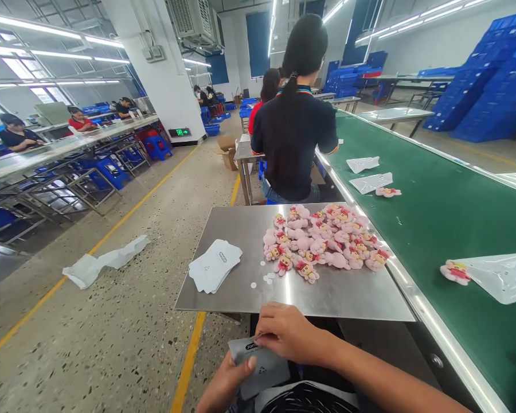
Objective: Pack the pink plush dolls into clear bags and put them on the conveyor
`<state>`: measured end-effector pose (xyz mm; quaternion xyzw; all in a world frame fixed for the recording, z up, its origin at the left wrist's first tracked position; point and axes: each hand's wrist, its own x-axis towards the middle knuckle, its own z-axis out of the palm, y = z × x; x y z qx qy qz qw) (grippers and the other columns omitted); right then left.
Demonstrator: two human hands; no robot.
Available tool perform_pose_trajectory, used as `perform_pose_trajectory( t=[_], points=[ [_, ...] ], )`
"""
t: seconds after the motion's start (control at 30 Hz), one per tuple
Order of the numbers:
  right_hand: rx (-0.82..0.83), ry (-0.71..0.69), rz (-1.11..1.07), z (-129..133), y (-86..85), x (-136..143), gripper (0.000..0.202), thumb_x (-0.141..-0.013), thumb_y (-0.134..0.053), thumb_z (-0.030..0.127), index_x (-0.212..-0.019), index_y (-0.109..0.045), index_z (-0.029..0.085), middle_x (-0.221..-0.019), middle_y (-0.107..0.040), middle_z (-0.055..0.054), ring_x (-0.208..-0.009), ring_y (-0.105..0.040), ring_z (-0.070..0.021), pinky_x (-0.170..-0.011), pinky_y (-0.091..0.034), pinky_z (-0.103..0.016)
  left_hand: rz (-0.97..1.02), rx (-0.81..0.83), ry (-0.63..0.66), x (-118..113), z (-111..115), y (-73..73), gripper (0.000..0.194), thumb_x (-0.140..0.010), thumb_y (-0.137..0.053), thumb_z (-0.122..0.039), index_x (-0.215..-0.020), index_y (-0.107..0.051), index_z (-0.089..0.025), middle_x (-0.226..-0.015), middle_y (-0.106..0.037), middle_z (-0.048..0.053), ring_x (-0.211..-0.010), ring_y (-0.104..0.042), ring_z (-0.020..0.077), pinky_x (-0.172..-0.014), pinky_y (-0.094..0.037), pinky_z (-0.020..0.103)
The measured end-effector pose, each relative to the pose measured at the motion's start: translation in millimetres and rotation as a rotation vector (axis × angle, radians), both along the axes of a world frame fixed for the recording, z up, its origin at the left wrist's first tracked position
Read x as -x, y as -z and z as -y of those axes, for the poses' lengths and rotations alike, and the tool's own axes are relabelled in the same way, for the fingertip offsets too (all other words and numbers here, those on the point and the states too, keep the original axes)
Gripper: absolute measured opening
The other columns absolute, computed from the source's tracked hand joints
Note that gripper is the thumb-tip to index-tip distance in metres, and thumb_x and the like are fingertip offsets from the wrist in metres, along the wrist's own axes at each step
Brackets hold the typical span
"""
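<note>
Below the table's near edge, a grey printed plastic bag (264,371) is held between both hands. My left hand (229,380) grips its left side, thumb lying over the front. The fingers of my right hand (281,330) pinch the bag's top edge near the dark label. Ahead on the steel table (241,226) lies a stack of similar flat bags (215,267). Right of it is a pile of small pink plush dolls (322,238). A few white round discs (268,279) are scattered between the stack and the dolls.
To the right runs a green conveyor belt (417,212) carrying clear bags (372,182) and a doll with a bag (456,272). A co-worker (292,126) sits just beyond the table, back turned. A white plastic sheet (105,261) lies on the floor at left.
</note>
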<state>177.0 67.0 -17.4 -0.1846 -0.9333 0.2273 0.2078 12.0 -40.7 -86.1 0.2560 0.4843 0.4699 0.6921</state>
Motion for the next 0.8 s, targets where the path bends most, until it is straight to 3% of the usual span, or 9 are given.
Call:
perform_pose_trajectory(
  t=[0.1,0.17,0.27,0.33,0.47,0.6,0.7,0.8],
  points=[
    [-0.047,0.127,-0.028,-18,13.8,13,0.022,-0.087,-0.052,0.033,-0.101,-0.063,0.020,-0.103,-0.061,-0.004,-0.097,-0.053,-0.0146,-0.085,-0.041,-0.027,0.099,0.164,-0.315,0,-1,13.9,0.057,-0.066,-0.071,-0.045,-0.112,-0.056,-0.016,-0.091,-0.070,0.010,-0.091,-0.063,0.0266,-0.082,-0.048,0.038],
    [-0.186,0.267,-0.009,-27,24.2,19,0.036,-0.090,-0.045,0.039,-0.117,-0.055,0.018,-0.127,-0.050,-0.008,-0.119,-0.040,-0.0223,-0.101,-0.031,-0.040,0.103,0.238,-0.474,8,-1,17.1,0.057,-0.070,-0.070,-0.039,-0.119,-0.050,-0.018,-0.096,-0.069,0.010,-0.093,-0.064,0.0259,-0.083,-0.049,0.037],
    [-0.396,0.302,0.072,-28,41.2,19,0.054,-0.085,-0.045,0.053,-0.124,-0.051,0.015,-0.140,-0.036,-0.009,-0.130,-0.022,-0.0325,-0.106,-0.017,-0.055,0.064,0.306,-0.573,27,4,20.0,0.058,-0.071,-0.069,-0.035,-0.122,-0.047,-0.020,-0.101,-0.069,0.011,-0.092,-0.065,0.0259,-0.083,-0.050,0.037],
    [-0.488,0.268,0.098,-22,51.5,14,0.055,-0.084,-0.048,0.053,-0.124,-0.050,0.015,-0.141,-0.034,-0.008,-0.131,-0.020,-0.0333,-0.106,-0.015,-0.057,0.038,0.295,-0.590,35,6,22.2,0.056,-0.072,-0.069,-0.036,-0.121,-0.048,-0.020,-0.102,-0.068,0.011,-0.093,-0.065,0.0259,-0.083,-0.050,0.037],
    [-0.621,0.187,0.019,-12,66.1,-3,0.024,-0.087,-0.051,0.023,-0.110,-0.059,0.018,-0.130,-0.049,-0.004,-0.127,-0.032,-0.0269,-0.106,-0.018,-0.056,-0.108,0.175,-0.535,32,3,22.4,0.048,-0.069,-0.070,-0.042,-0.108,-0.060,-0.017,-0.099,-0.069,0.010,-0.094,-0.064,0.0257,-0.082,-0.050,0.033],
    [-0.520,0.182,-0.195,-14,63.5,-18,0.016,-0.085,-0.052,0.012,-0.092,-0.064,0.021,-0.104,-0.065,0.001,-0.109,-0.050,-0.0203,-0.103,-0.027,-0.052,-0.420,-0.002,-0.356,13,-9,13.3,0.038,-0.064,-0.070,-0.043,-0.085,-0.069,-0.011,-0.077,-0.070,0.007,-0.083,-0.063,0.0258,-0.075,-0.049,0.030],
    [-0.264,0.337,-0.337,-10,37.6,-28,0.012,-0.085,-0.054,0.016,-0.089,-0.064,0.021,-0.091,-0.065,-0.002,-0.096,-0.055,-0.0180,-0.091,-0.042,-0.042,-0.550,-0.111,-0.190,-6,-19,0.4,0.026,-0.067,-0.067,-0.036,-0.076,-0.069,-0.012,-0.071,-0.068,0.003,-0.076,-0.061,0.0229,-0.071,-0.048,0.028],
    [0.050,0.457,-0.400,3,-2.0,-41,0.009,-0.084,-0.056,0.022,-0.085,-0.065,0.021,-0.087,-0.059,-0.005,-0.087,-0.056,-0.0166,-0.078,-0.048,-0.034,-0.651,-0.254,-0.072,-30,-29,-14.1,0.022,-0.066,-0.066,-0.026,-0.085,-0.067,-0.015,-0.077,-0.067,0.001,-0.074,-0.058,0.0193,-0.070,-0.046,0.025]
  ],
)
